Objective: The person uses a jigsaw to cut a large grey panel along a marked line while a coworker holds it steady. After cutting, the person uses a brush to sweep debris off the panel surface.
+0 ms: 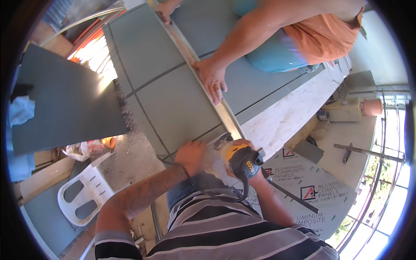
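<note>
Two hands steer a yellow and black power tool (241,159) along a long metal straightedge (203,71) laid across a grey panel (173,95). The right hand (242,145) is closed round the tool's body, near the panel's close edge and hard against the straightedge; its black cord (203,190) loops back over the striped shirt (225,225). The left hand (190,157) rests just beside the tool, fingers curled downward on the panel; whether it grips part of the tool or only presses the sheet I cannot tell. A co-worker in an orange shirt pins the straightedge with one flat hand (212,80) midway along, and a second hand (164,9) holds it at the far end. Thin grooves already cross the panel in a grid. To do this pass well, I judge the tool's base should stay flush against the guide, pushed at an even pace, with the cord kept behind the cutter and the helper's fingers kept off the running side. A white plastic chair (84,190) stands at lower left, and a printed sheet (312,190) lies at right.
</note>
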A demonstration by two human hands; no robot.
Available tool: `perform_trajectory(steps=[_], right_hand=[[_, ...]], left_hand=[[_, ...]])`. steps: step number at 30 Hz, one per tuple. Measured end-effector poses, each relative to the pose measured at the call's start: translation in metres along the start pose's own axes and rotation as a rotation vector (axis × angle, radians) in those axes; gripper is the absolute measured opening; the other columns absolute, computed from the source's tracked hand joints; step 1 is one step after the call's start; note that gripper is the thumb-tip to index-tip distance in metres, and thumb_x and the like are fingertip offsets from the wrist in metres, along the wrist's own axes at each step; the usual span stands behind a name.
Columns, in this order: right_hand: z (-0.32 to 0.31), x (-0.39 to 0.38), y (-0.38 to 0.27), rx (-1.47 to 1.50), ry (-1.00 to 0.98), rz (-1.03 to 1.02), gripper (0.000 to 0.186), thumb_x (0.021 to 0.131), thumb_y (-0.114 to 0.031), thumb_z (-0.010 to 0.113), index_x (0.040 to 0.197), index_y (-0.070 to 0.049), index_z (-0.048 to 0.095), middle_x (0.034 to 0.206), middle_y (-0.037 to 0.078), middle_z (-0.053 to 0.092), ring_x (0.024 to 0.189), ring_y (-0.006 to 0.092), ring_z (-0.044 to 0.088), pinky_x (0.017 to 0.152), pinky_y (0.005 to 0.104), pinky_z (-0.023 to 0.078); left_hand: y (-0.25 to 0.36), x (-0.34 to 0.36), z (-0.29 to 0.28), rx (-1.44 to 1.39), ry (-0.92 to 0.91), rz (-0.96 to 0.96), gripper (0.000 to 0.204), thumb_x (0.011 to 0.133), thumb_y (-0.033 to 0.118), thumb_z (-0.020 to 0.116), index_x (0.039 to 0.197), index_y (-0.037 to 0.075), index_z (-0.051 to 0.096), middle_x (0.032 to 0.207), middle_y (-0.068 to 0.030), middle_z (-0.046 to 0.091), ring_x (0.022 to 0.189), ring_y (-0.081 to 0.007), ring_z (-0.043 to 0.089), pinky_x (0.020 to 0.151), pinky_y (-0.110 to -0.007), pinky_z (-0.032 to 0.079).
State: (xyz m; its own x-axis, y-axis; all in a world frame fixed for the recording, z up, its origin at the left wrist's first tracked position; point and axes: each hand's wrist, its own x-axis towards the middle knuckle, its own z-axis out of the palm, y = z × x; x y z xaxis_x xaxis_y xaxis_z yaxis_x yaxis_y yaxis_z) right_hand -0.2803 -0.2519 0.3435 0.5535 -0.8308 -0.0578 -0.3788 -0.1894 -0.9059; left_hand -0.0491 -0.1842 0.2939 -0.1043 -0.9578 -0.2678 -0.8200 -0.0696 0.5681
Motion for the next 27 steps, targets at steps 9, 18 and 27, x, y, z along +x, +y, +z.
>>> perform_trajectory(steps=[9, 18, 27], right_hand=[[-0.015, 0.012, -0.004, 0.024, -0.043, -0.117, 0.07, 0.069, -0.025, 0.09, 0.128, -0.005, 0.059, 0.127, 0.017, 0.06, 0.121, 0.034, 0.062, 0.102, 0.0406, 0.049], [-0.017, 0.011, -0.005, 0.123, -0.027, -0.035, 0.067, 0.072, -0.025, 0.089, 0.13, -0.005, 0.059, 0.13, 0.017, 0.058, 0.125, 0.0342, 0.059, 0.106, 0.042, 0.047], [-0.017, 0.014, -0.007, 0.181, -0.006, -0.009, 0.066, 0.071, -0.022, 0.088, 0.129, -0.005, 0.06, 0.13, 0.017, 0.057, 0.127, 0.035, 0.056, 0.108, 0.0422, 0.045]], left_hand=[[-0.002, 0.016, 0.005, -0.024, -0.035, 0.061, 0.047, 0.076, 0.048, 0.083, 0.098, 0.01, 0.068, 0.098, -0.0105, 0.066, 0.094, -0.0321, 0.066, 0.082, -0.047, 0.053], [-0.001, 0.021, 0.009, -0.015, 0.065, 0.109, 0.031, 0.073, 0.03, 0.086, 0.089, 0.013, 0.066, 0.09, -0.007, 0.066, 0.085, -0.032, 0.066, 0.075, -0.045, 0.053], [0.002, 0.024, 0.007, -0.036, 0.029, 0.009, 0.03, 0.073, 0.025, 0.084, 0.088, 0.008, 0.063, 0.086, -0.0117, 0.065, 0.082, -0.0358, 0.065, 0.072, -0.048, 0.052]])
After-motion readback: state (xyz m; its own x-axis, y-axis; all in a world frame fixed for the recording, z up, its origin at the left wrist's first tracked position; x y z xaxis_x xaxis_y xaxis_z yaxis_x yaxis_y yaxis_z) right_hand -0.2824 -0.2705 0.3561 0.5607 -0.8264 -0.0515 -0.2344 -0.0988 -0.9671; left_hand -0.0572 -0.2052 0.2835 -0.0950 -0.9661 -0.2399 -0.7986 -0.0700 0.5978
